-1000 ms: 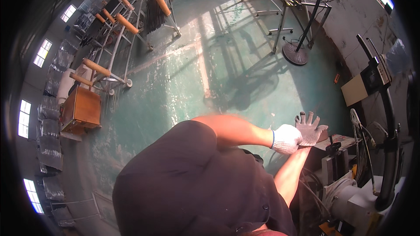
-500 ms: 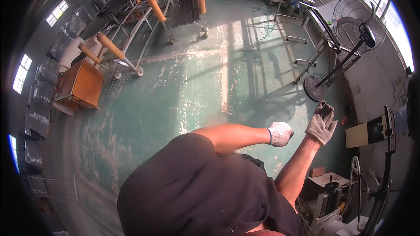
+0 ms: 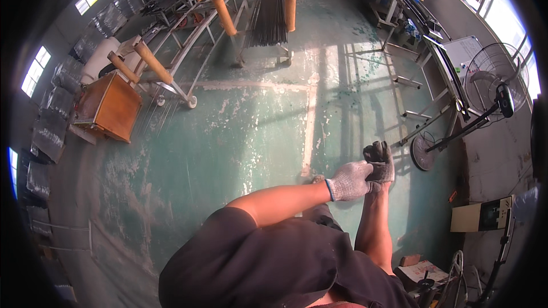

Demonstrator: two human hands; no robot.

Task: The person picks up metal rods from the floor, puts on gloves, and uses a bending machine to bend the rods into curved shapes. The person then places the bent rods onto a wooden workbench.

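Person stands on a green painted floor (image 3: 257, 131) w/ both arms stretched out in front, hands meeting right of centre, near the body. Left hand (image 3: 349, 181), in a pale knit work glove w/ a blue cuff, is curled shut around the wrist/cuff area of the right hand (image 3: 379, 163), which wears a darker, dirtier glove. Right hand points up and away, fingers bent loosely inward; can't tell if anything sits inside them, nothing shows. So the two hands touch each other, left gripping the right glove, both held in the air above the floor, not resting on any surface. Just right of the hands stands a pedestal fan (image 3: 494, 88) w/ a round base (image 3: 423, 151) on the floor, head tilted toward the far right. Farther right, a long metal bench or conveyor frame (image 3: 439, 57) runs toward the far end. Far centre, a wheeled rack (image 3: 273, 11) carries a bundle of dark rods, flanked by orange padded posts (image 3: 223, 14). Far left, a brown wooden box (image 3: 108, 107) sits on the floor beside more orange posts. Near right, a beige control box (image 3: 482, 217) w/ a dark panel, well apart from the hands.
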